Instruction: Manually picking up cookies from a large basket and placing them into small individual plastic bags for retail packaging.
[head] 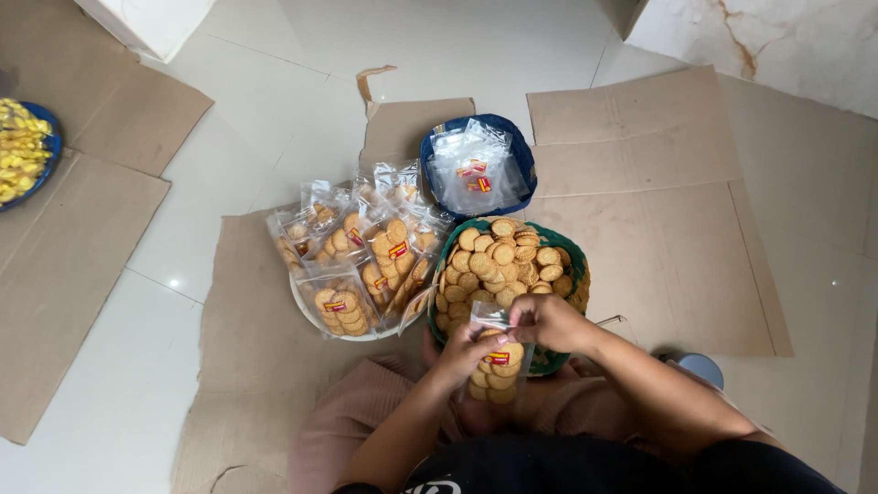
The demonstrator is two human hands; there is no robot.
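A small clear bag (497, 366) partly filled with round golden biscuits hangs between my hands over my lap. My left hand (465, 352) grips the bag's left side. My right hand (547, 320) pinches the bag's open top edge. Just beyond my hands stands a green-rimmed basket (572, 252) heaped with loose round biscuits. To its left, a white plate (306, 311) carries several filled, labelled biscuit bags piled against each other.
A blue basket (521, 151) with empty clear bags sits behind the biscuit basket. Flattened cardboard sheets (640, 183) cover the white tiled floor. A blue dish of yellow wrapped items (20, 151) is at the far left. A pale blue round object (702, 368) lies by my right arm.
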